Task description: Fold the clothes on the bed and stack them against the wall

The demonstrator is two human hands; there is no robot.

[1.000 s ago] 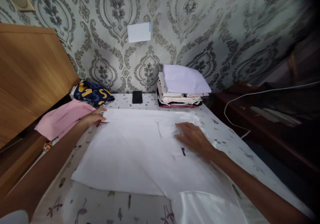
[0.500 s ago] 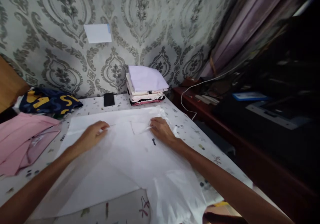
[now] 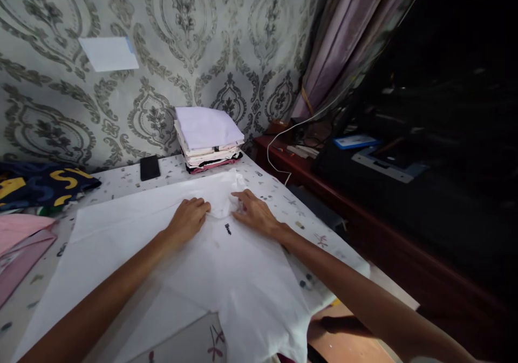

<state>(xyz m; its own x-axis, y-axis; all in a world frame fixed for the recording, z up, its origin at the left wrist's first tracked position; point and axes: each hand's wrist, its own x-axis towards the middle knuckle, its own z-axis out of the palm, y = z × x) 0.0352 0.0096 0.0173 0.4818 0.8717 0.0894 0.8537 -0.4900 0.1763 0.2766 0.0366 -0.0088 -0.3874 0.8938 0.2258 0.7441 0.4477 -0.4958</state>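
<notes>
A white garment (image 3: 162, 266) with a small dark print lies spread over the patterned cloth of the table. Near its collar, my left hand (image 3: 190, 218) has its fingers curled together on the white fabric, pinching its edge. Just to the right, my right hand (image 3: 254, 212) rests at the collar with thumb and index finger apart. The garment's sleeve hangs toward the front edge of the table.
Folded clothes (image 3: 208, 131) are stacked at the back, beside a black phone (image 3: 150, 168). Navy printed clothing (image 3: 44, 185) and pink clothing (image 3: 24, 244) lie at the left. A white cable (image 3: 268, 155) runs over the red-brown furniture (image 3: 324, 182) at the right.
The view has turned to the right. My left hand has moved along the garment toward my right hand, and the right hand's fingers have spread. The fabric near the collar has shifted.
</notes>
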